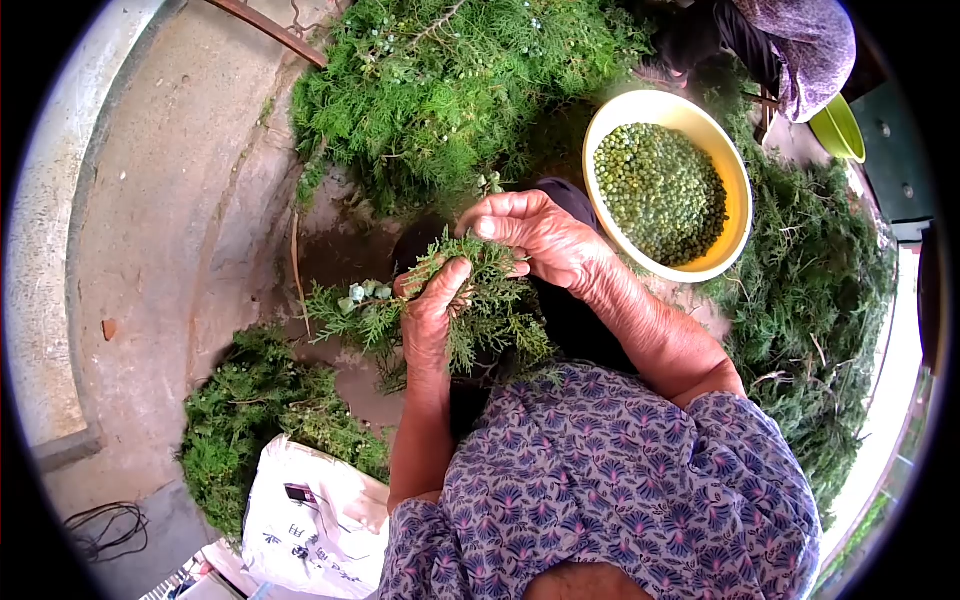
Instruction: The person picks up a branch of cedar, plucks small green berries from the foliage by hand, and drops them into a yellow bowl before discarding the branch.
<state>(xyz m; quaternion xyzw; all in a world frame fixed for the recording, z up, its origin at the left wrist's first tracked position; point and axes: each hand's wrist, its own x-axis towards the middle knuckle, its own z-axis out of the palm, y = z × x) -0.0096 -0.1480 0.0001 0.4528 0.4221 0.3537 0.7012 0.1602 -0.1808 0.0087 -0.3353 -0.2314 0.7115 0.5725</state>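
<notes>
My left hand point(432, 305) is closed around a leafy green conifer sprig point(500, 325), thumb on top. Pale bluish-green cones point(368, 291) show on the sprig's left end. My right hand point(545, 235) is at the sprig's upper edge, thumb and fingers pinched together. What lies between those fingertips is too small to make out. Right of my hands stands a yellow basin point(741, 190) holding many small green cones point(665, 190).
A large heap of green branches point(430, 110) lies ahead, another branch pile point(800, 320) at right, a smaller one point(240, 430) at lower left beside a white sack point(315, 520). Another person's patterned clothing point(800, 45) and a green basin point(840, 128) are at upper right.
</notes>
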